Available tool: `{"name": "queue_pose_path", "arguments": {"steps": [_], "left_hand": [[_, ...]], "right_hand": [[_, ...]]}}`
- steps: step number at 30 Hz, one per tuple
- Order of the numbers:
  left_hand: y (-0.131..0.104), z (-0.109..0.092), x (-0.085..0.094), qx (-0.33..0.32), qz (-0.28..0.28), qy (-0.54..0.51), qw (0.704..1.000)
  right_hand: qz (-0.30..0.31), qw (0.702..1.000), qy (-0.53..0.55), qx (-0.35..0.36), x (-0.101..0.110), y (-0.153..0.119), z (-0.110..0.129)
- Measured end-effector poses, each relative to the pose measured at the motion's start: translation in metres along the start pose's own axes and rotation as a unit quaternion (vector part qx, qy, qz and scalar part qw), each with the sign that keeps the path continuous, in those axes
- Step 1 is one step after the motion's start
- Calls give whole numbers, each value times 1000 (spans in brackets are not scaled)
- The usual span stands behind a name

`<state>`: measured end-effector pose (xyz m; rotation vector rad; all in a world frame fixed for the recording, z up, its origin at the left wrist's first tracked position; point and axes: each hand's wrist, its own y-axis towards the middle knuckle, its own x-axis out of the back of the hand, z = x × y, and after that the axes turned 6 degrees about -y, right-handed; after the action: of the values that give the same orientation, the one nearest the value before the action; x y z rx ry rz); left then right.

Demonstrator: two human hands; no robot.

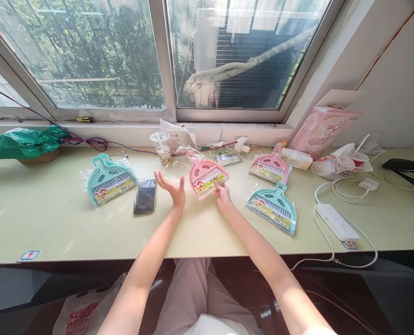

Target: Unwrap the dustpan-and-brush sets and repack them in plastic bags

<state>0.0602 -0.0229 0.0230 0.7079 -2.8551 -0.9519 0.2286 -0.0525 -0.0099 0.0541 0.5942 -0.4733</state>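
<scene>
A pink dustpan and brush set [207, 173] in clear wrapping, with a yellow-green label, is in my right hand [223, 191], which grips its lower right edge. My left hand [174, 188] is empty, its fingers spread, between that set and a dark phone [146, 196]. To the right lie another pink dustpan set [270, 166] and a teal dustpan set [275, 208]. On the left rests a teal dustpan set [110, 180] in its wrapping. Behind the held set, near the sill, is a greyish-green wrapped set [228, 156].
A drink cup [162, 148] and a paper bag [179, 137] stand by the window sill. A white power strip [337, 223] with looping cable lies at right, below a pink box [323, 130] and a bowl [343, 160]. A green plastic bag [29, 143] sits far left.
</scene>
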Motion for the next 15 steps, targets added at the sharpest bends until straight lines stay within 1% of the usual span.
{"name": "queue_pose_path", "arguments": {"steps": [1, 2, 3, 4, 5, 6, 7, 8, 9, 12, 14, 15], "left_hand": [[1, 1, -1, 67, -41, -32, 996], [2, 2, -2, 140, -51, -74, 986], [4, 4, -2, 214, -27, -128, 968], [7, 5, -2, 280, 25, -190, 941], [9, 6, -2, 329, 92, -249, 906], [12, 7, -2, 356, 159, -297, 872], [13, 7, -2, 363, 216, -328, 845], [13, 7, -3, 355, 257, -343, 831], [12, 6, -3, 340, 283, -346, 827], [4, 0, -6, 316, 317, -333, 830], [-3, -4, -7, 319, 344, -324, 822], [-7, -6, -8, 321, 364, -321, 813]], "right_hand": [[2, 1000, -3, 10, 0, 0, 0], [2, 1000, -5, 18, 0, -1, 1], [4, 1000, -5, 23, 0, -1, 1], [6, 1000, -2, 25, 0, 0, 2], [8, 1000, 0, 24, 1, 0, 3], [10, 1000, 1, 21, 1, 0, 4], [15, 1000, -4, 18, 2, 1, 5], [23, 1000, -14, 15, 2, 1, 6], [34, 999, -27, 14, 3, 1, 8], [63, 996, -63, 19, 3, 0, 11], [56, 996, -65, 29, 2, -1, 12], [45, 996, -61, 35, 1, -2, 12]]}}
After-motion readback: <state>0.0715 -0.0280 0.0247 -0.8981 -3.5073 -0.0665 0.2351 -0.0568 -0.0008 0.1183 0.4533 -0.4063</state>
